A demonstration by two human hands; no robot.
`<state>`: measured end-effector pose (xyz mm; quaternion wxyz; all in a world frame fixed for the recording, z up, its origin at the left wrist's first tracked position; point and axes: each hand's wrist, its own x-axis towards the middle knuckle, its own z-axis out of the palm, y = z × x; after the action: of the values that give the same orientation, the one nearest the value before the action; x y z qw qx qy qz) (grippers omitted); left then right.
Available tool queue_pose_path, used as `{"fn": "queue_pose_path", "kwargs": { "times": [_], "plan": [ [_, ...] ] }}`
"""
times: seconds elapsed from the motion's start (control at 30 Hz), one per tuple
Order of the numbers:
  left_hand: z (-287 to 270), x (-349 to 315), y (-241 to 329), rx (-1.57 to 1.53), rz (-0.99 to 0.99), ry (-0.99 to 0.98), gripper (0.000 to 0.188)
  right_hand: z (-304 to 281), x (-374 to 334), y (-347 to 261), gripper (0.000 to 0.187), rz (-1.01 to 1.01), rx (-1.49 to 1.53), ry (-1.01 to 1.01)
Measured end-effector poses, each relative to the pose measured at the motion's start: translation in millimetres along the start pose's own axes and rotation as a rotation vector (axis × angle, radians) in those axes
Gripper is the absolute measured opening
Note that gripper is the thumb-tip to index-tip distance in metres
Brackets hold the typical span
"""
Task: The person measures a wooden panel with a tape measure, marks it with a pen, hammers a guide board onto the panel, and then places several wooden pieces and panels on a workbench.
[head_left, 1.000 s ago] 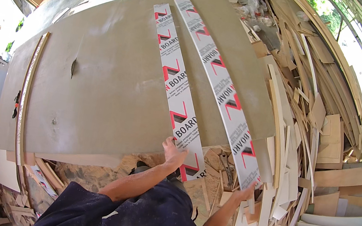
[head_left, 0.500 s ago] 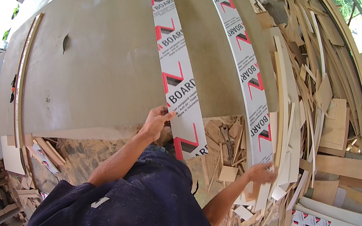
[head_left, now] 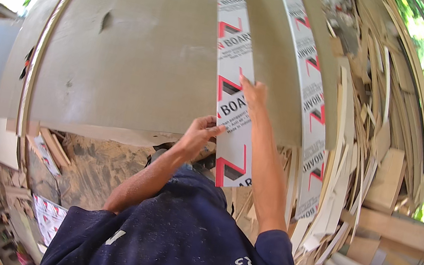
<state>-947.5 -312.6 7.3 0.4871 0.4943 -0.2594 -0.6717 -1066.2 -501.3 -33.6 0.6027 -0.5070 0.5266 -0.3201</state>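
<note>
A long white board strip (head_left: 228,50) with red and black print lies lengthwise over the large grey-brown sheet, its near end jutting past the sheet's edge toward me. My left hand (head_left: 201,135) is closed on the strip's left edge, thumb on top. Farther along, my right hand (head_left: 255,95) is at the strip's right edge, slightly blurred, with a finger reaching over the printed face and the other fingers partly hidden. To the right, a second printed board strip (head_left: 312,76) runs roughly parallel, touched by neither hand.
The large grey-brown sheet (head_left: 139,63) fills the space ahead. A narrow pale strip (head_left: 44,52) lies along its left side, beside a small dark-and-orange tool (head_left: 26,63). Wood offcuts (head_left: 397,114) are heaped on the right. Sawdust covers the floor (head_left: 97,169) below the sheet.
My right hand has left the near end of the right-hand strip and crossed to the strip in my left hand. The view has shifted, so the strips now appear farther right.
</note>
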Motion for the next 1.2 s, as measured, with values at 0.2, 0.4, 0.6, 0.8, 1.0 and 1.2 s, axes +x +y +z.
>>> {"fn": "queue_pose_path", "kwargs": {
  "times": [0.2, 0.4, 0.6, 0.8, 1.0, 1.2],
  "plan": [
    [-41, -73, 38, -0.107, 0.032, 0.063, 0.043, 58, -23, -16, 0.039, -0.062, 0.26, 0.207],
    [-137, -173, 65, -0.133, 0.3, 0.239, 0.042, 191, -66, -97, 0.048, -0.024, 0.435, 0.383],
    [-270, -173, 105, -0.475, 0.539, 1.082, 0.025, 335, -123, -133, 0.053, -0.246, 0.683, 0.357],
    [-478, -233, 164, 0.018, 0.537, 1.039, 0.027, 336, -99, -125, 0.056, -0.448, 0.876, 0.197],
    [-664, -223, 210, 0.347, 0.518, 1.036, 0.031, 353, -105, -38, 0.056, -0.057, 1.045, 0.327],
    [-726, -184, 233, 0.978, 0.125, 1.257, 0.065, 436, -91, 44, 0.052, 0.157, 1.31, 0.39]
  ]
}}
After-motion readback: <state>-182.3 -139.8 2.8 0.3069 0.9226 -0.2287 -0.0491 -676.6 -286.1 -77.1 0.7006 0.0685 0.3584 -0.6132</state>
